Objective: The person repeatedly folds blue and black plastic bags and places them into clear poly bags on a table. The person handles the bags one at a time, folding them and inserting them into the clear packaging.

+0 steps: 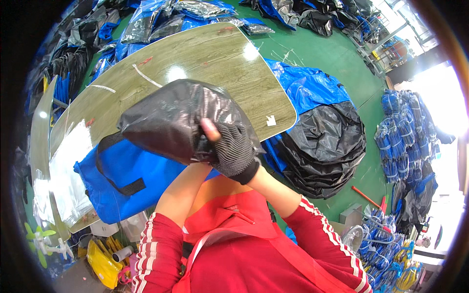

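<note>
A shiny black folded fabric bundle [181, 117] is held up over the table in front of me. My right hand [234, 151], in a grey-and-black half-finger glove, is closed on its near right side, with the bare thumb pressed against the face. The left forearm [181, 188] reaches up beneath the bundle, which hides that hand's fingers. Beneath and to the left, a blue fabric bag [122, 195] with a black strap handle [132, 187] lies across the table's near edge.
The wood-pattern table [205, 53] has a rounded right corner and a few white and red scraps. Right of it, a black-and-blue fabric pile [322, 141] rests on the green floor [317, 53]. Tied blue bundles [405, 132] stand at far right; yellow bags [103, 261] lie lower left.
</note>
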Tool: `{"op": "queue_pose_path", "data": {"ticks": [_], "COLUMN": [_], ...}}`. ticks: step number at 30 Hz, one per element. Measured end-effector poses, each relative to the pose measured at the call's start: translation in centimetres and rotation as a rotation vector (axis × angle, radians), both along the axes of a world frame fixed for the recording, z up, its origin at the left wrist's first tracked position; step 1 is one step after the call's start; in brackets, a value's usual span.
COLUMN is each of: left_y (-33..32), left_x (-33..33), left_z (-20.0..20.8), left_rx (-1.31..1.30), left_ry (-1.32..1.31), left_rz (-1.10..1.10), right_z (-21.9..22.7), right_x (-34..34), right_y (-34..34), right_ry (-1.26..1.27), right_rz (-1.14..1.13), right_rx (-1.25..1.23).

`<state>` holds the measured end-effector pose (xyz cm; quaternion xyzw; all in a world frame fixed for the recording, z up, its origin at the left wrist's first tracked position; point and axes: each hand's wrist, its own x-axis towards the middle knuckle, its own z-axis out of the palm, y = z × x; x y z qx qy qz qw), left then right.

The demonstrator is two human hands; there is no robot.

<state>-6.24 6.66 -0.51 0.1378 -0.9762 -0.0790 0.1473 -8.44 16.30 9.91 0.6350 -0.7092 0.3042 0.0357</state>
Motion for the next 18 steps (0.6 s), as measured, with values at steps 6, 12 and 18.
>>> {"op": "queue_pose_path", "data": {"ticks": [6,12,18], "left_y": [2.2,-6.6,-9.0], "left_x": [10.5,16.3,15.9], "left_z": [10.5,8.0,0.9], "left_rx": [0.054,-0.277,0.004], "left_ry": [-0.553,-0.083,-0.097], "left_rz": [-0.57,0.187,0.163], "right_z": [-5.2,-4.5,-3.5], "right_x": [0.6,2.5,4.7], "right_y": [-0.7,-0.6,-6.4], "right_ry": [-0.072,0.073,0.058], "right_rz": [-0.02,0.13,0.177], "right_rx": [-0.132,0.364,0.022]}}
